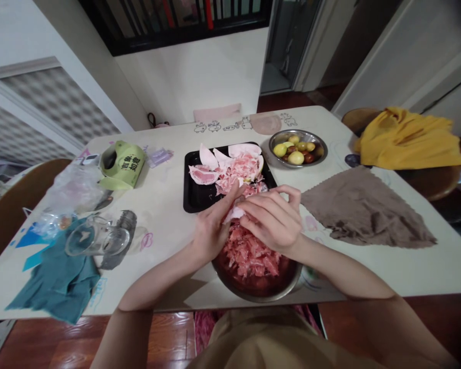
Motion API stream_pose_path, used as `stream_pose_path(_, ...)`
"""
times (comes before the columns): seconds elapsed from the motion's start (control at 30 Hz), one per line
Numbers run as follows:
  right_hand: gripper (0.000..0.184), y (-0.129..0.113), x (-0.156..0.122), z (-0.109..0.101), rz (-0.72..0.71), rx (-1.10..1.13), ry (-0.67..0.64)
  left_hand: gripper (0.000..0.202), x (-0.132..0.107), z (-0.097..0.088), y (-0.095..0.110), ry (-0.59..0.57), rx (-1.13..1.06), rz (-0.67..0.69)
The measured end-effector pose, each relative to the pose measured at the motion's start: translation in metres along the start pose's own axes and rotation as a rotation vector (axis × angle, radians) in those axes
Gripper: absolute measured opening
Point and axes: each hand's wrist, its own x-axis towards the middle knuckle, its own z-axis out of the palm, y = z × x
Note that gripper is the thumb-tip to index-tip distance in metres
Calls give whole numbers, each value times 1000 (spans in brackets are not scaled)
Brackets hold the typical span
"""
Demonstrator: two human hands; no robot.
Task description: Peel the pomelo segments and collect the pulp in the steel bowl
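Note:
My left hand and my right hand meet over the near side of the table. Between their fingers they pinch a pale pink piece of pomelo, mostly covered by the fingers. Directly below stands a metal bowl heaped with red pomelo pulp. Just beyond my hands lies a black tray. It bears thick white-pink rind pieces, a pomelo segment and a pile of torn pink membrane.
A steel bowl of small green and brown fruit stands at the back right. A brown cloth spreads on the right. To the left are a glass pitcher, a teal cloth, a plastic bag and a green carton.

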Motion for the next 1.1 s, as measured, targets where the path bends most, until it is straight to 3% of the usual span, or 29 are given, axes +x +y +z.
stream_pose_path(0.17, 7, 9, 9, -1, 188, 99, 46, 66, -5, 2, -4, 14, 33, 28)
stream_pose_path(0.33, 9, 16, 14, -2, 199, 115, 51, 65, 1, 4, -1, 87, -19, -54)
stream_pose_path(0.57, 15, 20, 9, 2, 145, 37, 10, 59, 7, 3, 1, 82, -92, -205)
stream_pose_path(0.7, 17, 38, 8, 6, 119, -96, 61, 63, 5, 2, 3, 50, -153, -230)
stream_pose_path(0.8, 15, 55, 9, 8, 203, -97, 94, 66, 6, 1, 6, 63, -151, -236)
stream_pose_path(0.9, 14, 71, 5, 16, 316, -58, 24, 66, 10, 0, 6, 88, -168, -243)
stream_pose_path(1.1, 17, 98, -17, 54, 423, -25, -211, 62, 13, 1, -6, 112, -234, -278)
